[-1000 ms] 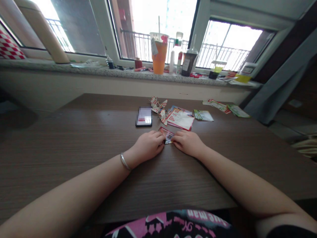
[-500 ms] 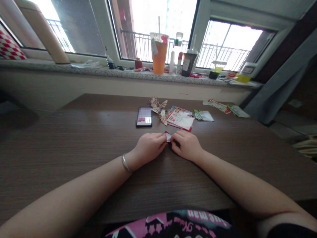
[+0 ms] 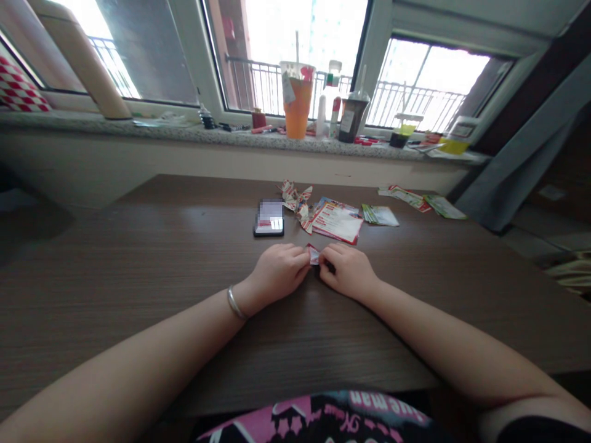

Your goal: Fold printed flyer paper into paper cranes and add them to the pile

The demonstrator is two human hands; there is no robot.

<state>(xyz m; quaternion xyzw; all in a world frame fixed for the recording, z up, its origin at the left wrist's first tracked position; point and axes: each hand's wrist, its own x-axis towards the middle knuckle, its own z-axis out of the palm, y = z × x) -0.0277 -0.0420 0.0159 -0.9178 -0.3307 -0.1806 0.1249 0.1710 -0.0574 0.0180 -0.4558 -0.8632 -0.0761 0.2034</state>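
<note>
My left hand (image 3: 279, 271) and my right hand (image 3: 347, 271) rest knuckles-up on the brown wooden table (image 3: 138, 264), fingertips meeting. Between them they pinch a small folded piece of red and white printed paper (image 3: 314, 253), of which only a corner shows. A silver bangle (image 3: 234, 303) sits on my left wrist. Just beyond the hands lie a black phone (image 3: 269, 217), a red and white leaflet (image 3: 337, 221) and several folded paper shapes (image 3: 298, 202).
More leaflets (image 3: 379, 215) and cards (image 3: 406, 197) lie at the table's far right. On the stone windowsill (image 3: 138, 130) stand an orange drink cup (image 3: 297, 98), a dark drink cup (image 3: 352, 115), bottles and small items. A grey curtain (image 3: 521, 166) hangs at right.
The paper was larger and flatter between my fingertips a second ago; now it is folded smaller and mostly hidden. Both hands have closed in together.
</note>
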